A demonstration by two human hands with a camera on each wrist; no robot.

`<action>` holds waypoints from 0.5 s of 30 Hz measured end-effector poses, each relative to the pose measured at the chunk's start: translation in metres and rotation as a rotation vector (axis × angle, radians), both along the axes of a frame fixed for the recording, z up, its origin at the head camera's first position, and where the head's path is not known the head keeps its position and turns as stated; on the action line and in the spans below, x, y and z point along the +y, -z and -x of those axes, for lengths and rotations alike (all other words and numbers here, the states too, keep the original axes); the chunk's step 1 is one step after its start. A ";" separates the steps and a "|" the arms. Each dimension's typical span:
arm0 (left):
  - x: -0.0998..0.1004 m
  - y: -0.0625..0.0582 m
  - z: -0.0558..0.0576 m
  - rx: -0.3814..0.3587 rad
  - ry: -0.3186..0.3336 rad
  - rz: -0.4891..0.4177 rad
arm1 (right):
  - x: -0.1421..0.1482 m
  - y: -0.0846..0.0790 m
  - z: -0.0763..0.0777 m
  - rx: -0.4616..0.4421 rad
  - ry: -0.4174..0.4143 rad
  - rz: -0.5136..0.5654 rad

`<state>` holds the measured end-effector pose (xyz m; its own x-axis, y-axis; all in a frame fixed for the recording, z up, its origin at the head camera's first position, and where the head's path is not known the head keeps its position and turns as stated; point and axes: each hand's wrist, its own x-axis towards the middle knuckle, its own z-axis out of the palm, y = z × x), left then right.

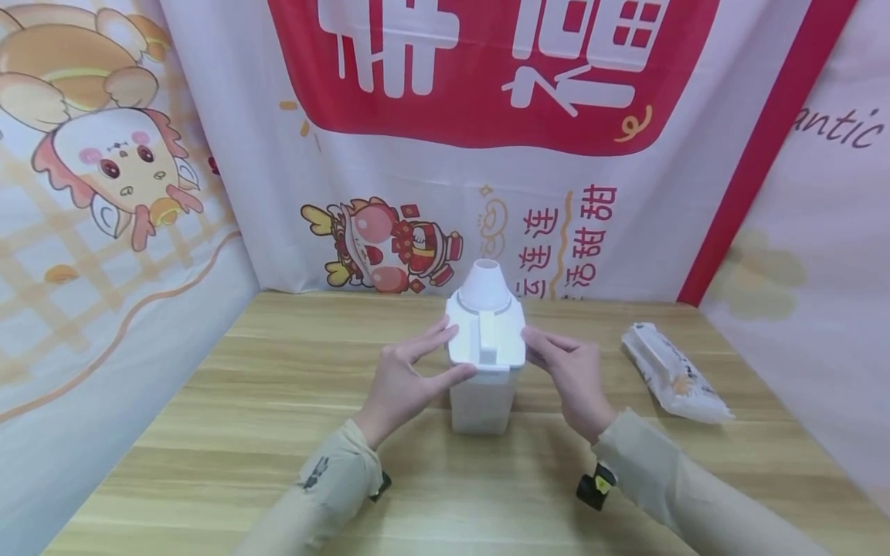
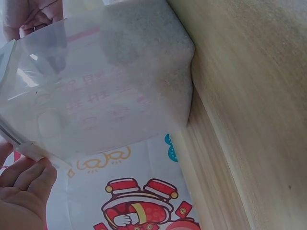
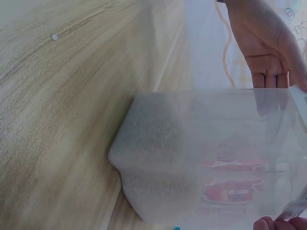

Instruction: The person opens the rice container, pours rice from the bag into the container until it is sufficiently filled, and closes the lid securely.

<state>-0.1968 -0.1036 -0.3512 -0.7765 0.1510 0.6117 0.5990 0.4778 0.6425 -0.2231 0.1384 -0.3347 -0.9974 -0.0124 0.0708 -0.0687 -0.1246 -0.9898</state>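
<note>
A translucent storage container stands upright on the table, its lower part filled with pale grains. On it sits a white lid with a raised bar down its middle. A white cone-shaped piece with an open narrow top rises from the lid's far end. My left hand grips the lid's left side, thumb along the front edge; in the left wrist view its curled fingers meet a side clip. My right hand pinches the lid's right rim, fingertips at the edge.
A clear plastic packet with dark print lies on the wooden table, right of the container. Printed cloth hangs behind the table and along both sides. A tiny white bit lies on the tabletop.
</note>
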 end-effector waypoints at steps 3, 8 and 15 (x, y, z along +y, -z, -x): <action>0.000 0.000 -0.001 0.000 -0.002 0.000 | -0.001 -0.002 -0.001 -0.013 -0.003 -0.017; 0.000 0.000 -0.004 -0.007 -0.004 0.007 | -0.001 -0.004 -0.003 -0.044 -0.004 -0.047; 0.002 0.000 -0.004 -0.008 0.000 0.022 | -0.002 -0.007 -0.005 -0.044 -0.002 -0.075</action>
